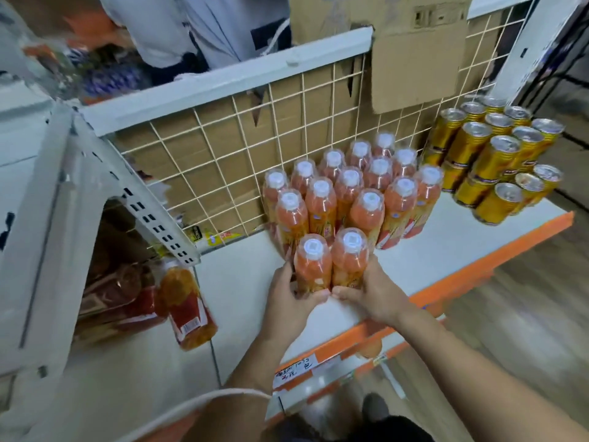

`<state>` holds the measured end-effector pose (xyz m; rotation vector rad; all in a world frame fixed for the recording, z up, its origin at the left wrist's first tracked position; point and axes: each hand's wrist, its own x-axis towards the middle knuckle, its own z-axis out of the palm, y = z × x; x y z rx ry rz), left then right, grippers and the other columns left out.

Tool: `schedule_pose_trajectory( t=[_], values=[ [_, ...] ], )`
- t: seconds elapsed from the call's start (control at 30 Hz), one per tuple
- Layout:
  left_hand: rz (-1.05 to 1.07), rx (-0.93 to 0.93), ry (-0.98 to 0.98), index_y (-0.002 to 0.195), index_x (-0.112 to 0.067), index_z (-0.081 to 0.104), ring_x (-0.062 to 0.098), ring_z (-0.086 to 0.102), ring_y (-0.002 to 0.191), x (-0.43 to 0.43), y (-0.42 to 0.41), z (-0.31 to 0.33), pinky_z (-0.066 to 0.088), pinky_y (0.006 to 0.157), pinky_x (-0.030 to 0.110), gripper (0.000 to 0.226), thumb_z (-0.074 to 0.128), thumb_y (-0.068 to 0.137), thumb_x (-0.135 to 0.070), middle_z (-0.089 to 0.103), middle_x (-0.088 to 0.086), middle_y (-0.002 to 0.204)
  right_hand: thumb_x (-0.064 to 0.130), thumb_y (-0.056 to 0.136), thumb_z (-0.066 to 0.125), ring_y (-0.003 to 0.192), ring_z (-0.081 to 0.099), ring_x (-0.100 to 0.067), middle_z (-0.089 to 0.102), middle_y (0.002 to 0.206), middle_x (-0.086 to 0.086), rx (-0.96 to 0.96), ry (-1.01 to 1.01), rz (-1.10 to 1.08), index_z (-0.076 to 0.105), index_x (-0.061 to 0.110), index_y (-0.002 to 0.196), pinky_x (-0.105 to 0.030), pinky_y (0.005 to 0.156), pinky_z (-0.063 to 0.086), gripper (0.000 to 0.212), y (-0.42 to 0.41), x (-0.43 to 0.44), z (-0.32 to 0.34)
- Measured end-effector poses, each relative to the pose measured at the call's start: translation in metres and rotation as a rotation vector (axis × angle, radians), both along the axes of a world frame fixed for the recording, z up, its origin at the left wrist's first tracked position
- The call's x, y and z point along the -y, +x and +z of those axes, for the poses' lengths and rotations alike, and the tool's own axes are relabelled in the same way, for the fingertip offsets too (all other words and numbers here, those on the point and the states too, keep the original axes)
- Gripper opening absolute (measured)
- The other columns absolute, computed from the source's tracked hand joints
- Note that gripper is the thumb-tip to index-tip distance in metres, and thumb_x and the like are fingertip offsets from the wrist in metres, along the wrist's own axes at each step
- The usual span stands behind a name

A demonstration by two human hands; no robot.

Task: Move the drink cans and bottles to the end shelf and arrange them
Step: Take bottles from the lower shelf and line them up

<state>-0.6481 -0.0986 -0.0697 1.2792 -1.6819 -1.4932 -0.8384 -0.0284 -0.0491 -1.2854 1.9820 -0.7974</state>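
Cans stacked two-high at the right end of the shelf. Bottles in rows mid-shelf against the back grid. Front pair near the front edge, left hand and right hand gripping one each. Looks mostly done; the pair needs seating.

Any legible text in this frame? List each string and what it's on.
No text reads clearly.
Handwriting on price tag: blurred.
Labels on bottles: blurred.
Bands on cans: too small.
Print on box: blurred.
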Motion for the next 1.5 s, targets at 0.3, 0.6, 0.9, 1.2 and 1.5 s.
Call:
schedule_pose_trajectory(
  t=[0.3, 0.6, 0.9, 1.2, 1.5],
  values=[
    [0.119, 0.151, -0.007, 0.123, -0.042, 0.052, 0.006, 0.064, 0.118, -0.009, -0.006, 0.004, 0.058, 0.100, 0.042, 0.072, 0.095, 0.066, -0.036, 0.063, -0.013, 0.128, 0.055, 0.093, 0.063, 0.105, 0.065, -0.032, 0.068, 0.114, -0.011, -0.083, 0.149, 0.027, 0.016, 0.004, 0.149, -0.043, 0.084, 0.051, 0.089, -0.002, 0.003, -0.001],
    [0.270, 0.248, -0.055, 0.129, -0.037, 0.053, 0.004, 0.061, 0.105, -0.012, -0.030, 0.019, 0.051, 0.084, 0.023, 0.068, 0.091, 0.072, -0.039, 0.062, -0.012, 0.123, 0.043, 0.103, 0.053, 0.099, 0.068, -0.038, 0.071, 0.105, -0.018, -0.305, 0.224, 0.068, 0.047, 0.004, 0.115, -0.044, 0.079, 0.052, 0.041, -0.002, 0.025, 0.009],
    [0.316, 0.316, -0.069, 0.118, -0.042, 0.054, 0.008, 0.065, 0.097, -0.007, -0.037, 0.037, 0.055, 0.083, 0.035, 0.064, 0.093, 0.068, -0.041, 0.068, -0.016, 0.112, 0.015, 0.103, 0.048, 0.105, 0.069, -0.032, 0.071, 0.114, -0.010, -0.544, 0.371, 0.114, 0.058, 0.009, 0.118, -0.040, 0.080, 0.052, 0.020, -0.004, 0.044, 0.029],
    [0.241, 0.460, -0.031, 0.146, -0.029, 0.042, 0.021, 0.054, 0.133, -0.017, -0.030, 0.055, 0.048, 0.103, 0.037, 0.080, 0.086, 0.079, -0.041, 0.057, -0.003, 0.144, 0.058, 0.104, 0.035, 0.085, 0.067, -0.026, 0.064, 0.084, 0.000, -0.505, 0.289, 0.239, 0.066, 0.018, 0.097, -0.034, 0.065, 0.045, 0.051, -0.006, 0.024, 0.029],
    [0.340, 0.803, -0.101, 0.145, -0.025, 0.048, 0.024, 0.057, 0.128, -0.080, 0.075, 0.092, 0.050, 0.101, 0.041, 0.058, 0.069, 0.092, -0.039, 0.057, 0.001, 0.143, 0.057, 0.098, 0.044, 0.080, 0.057, -0.025, 0.060, 0.084, 0.001, -0.522, 0.054, 0.543, 0.053, 0.018, 0.098, -0.033, 0.061, 0.041, 0.039, 0.060, 0.008, 0.069]
  ],
)
